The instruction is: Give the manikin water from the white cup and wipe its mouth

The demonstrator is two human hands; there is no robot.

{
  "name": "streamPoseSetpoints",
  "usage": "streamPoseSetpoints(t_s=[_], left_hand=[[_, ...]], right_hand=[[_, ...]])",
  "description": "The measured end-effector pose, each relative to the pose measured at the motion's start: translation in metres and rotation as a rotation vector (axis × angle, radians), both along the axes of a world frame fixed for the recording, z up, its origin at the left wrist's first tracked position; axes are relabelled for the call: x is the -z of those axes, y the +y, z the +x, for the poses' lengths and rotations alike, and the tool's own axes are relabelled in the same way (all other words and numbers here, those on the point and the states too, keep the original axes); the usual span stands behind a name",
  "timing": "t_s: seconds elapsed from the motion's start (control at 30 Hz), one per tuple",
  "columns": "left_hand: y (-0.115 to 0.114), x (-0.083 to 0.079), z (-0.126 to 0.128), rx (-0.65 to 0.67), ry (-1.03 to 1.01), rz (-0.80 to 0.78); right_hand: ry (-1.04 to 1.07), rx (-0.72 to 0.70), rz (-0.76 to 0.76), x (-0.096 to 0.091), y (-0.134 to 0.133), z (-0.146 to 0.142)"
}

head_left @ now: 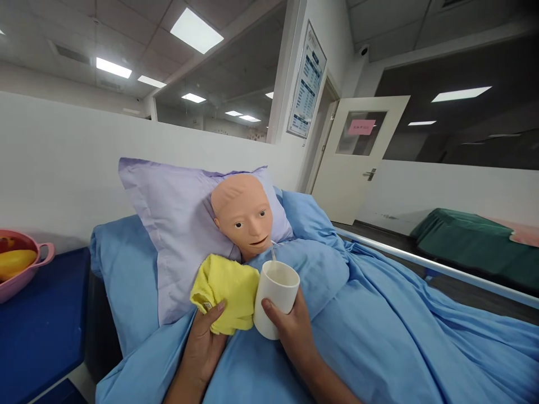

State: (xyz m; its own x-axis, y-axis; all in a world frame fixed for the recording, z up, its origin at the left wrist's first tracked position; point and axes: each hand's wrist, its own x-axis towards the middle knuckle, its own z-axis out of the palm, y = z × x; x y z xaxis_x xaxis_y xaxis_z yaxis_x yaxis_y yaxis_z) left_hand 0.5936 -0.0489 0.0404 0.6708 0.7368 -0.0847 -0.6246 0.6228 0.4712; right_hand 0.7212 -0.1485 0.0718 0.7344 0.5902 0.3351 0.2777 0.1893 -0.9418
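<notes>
Manikin head (244,216) on pillow (181,235), cup (274,297) before it, cloth (225,289) left of cup, bowl (23,269) far left.

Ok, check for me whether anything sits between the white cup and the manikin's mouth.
Nothing visible blocks it. The right hand holds the white cup just below the manikin's mouth, and a straw runs from cup to lips. The yellow cloth in the left hand sits beside the cup, under the chin, not in the path.

Yellow cloth (225,292), white cup (275,297), blue blanket (400,336).
</notes>
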Motion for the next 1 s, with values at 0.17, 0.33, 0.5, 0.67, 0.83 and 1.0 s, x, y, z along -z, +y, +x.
streamPoseSetpoints(t_s=[0.17, 0.33, 0.5, 0.67, 0.83, 1.0], left_hand=[[0.001, 0.004, 0.001, 0.013, -0.022, -0.013], [0.001, 0.006, 0.002, -0.001, -0.027, 0.010], [0.000, 0.004, 0.002, -0.036, 0.006, -0.009], [0.001, 0.005, 0.002, -0.031, -0.001, -0.017], [-0.001, 0.005, 0.003, -0.087, 0.041, -0.016], [-0.005, 0.001, 0.003, -0.063, 0.042, -0.010]], right_hand=[[0.036, -0.075, -0.021, -0.003, 0.004, 0.005], [0.110, -0.238, -0.066, -0.012, 0.011, 0.017], [0.241, -0.376, -0.033, -0.012, 0.013, 0.031], [0.267, -0.480, -0.047, -0.019, 0.013, 0.046], [0.270, -0.560, -0.026, -0.018, 0.010, 0.055], [0.217, -0.630, -0.009, -0.007, 0.005, 0.053]])
